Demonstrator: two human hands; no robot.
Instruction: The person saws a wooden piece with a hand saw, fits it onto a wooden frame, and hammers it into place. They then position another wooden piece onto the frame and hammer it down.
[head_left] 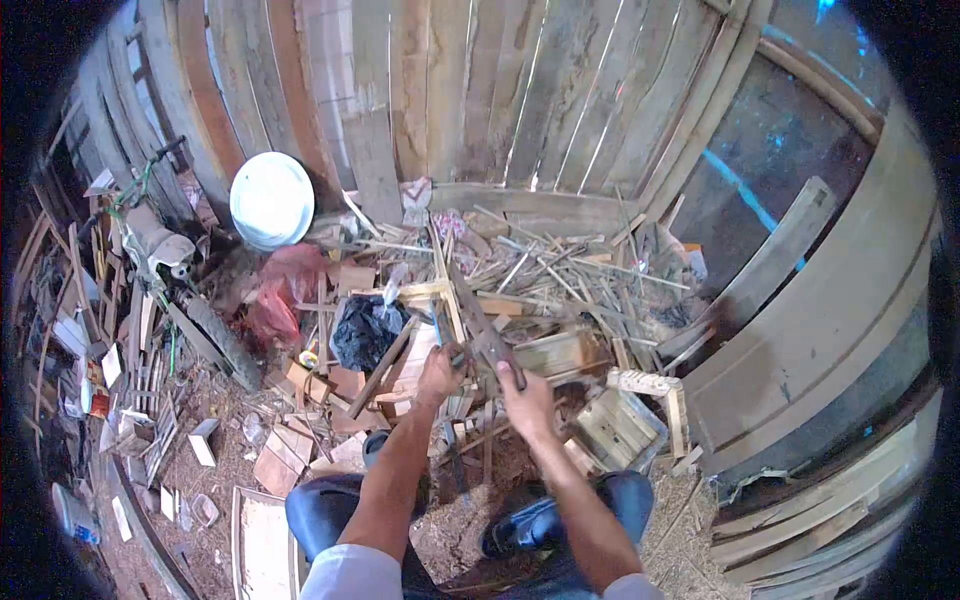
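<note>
My right hand (527, 402) is closed around the near end of a long, flat, brown tool (482, 335) that points away from me. It has a dark grip and a blade-like shape, but I cannot make out its exact kind. Just left of it, my left hand (438, 376) is closed on a small dark piece (458, 357), mostly hidden by the fingers. Beneath both hands lie wood offcuts and a light wooden frame (425, 292). A black plastic bag (368, 330) sits left of my left hand.
A plank wall (450, 90) stands ahead, with a heap of wood strips (570, 280) at its foot. A white round lid or basin (272, 200) leans there. At left is a bicycle or motorbike wheel (220, 335); at right are large boards (820, 340) and a wooden crate (615, 430).
</note>
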